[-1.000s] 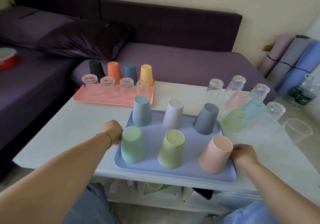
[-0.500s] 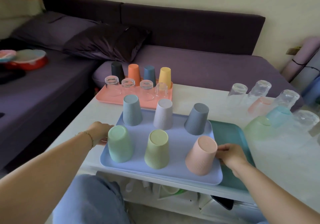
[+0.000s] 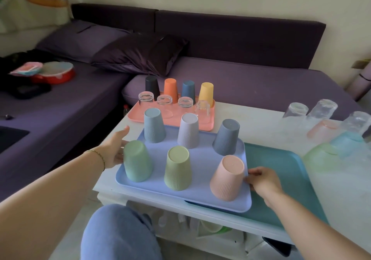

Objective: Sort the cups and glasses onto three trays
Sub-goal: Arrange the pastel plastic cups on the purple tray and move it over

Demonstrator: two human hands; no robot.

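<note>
A lavender-blue tray (image 3: pixel 202 159) lies at the table's front left, its right end overlapping a teal tray (image 3: pixel 281 179). On it stand six upturned ribbed cups, among them a green one (image 3: pixel 137 163), a yellow-green one (image 3: pixel 177 171) and a pink one (image 3: pixel 227 177). My left hand (image 3: pixel 115 149) is at the tray's left edge, thumb raised and fingers spread, partly hidden by the green cup. My right hand (image 3: pixel 261 181) pinches the tray's right edge beside the pink cup. Behind it, a pink tray (image 3: pixel 209 124) holds several coloured cups and clear glasses.
Loose clear glasses (image 3: pixel 297 111) and translucent tinted cups (image 3: pixel 321 155) stand upturned on the white table's right side. A purple sofa with a dark pillow (image 3: pixel 140 54) runs behind and to the left. My knee (image 3: pixel 118 231) is below the table's front edge.
The lavender-blue tray has slid left with both hands on it, uncovering more of the teal tray beneath. My left hand's thumb and fingers have spread apart. The camera swung left.
</note>
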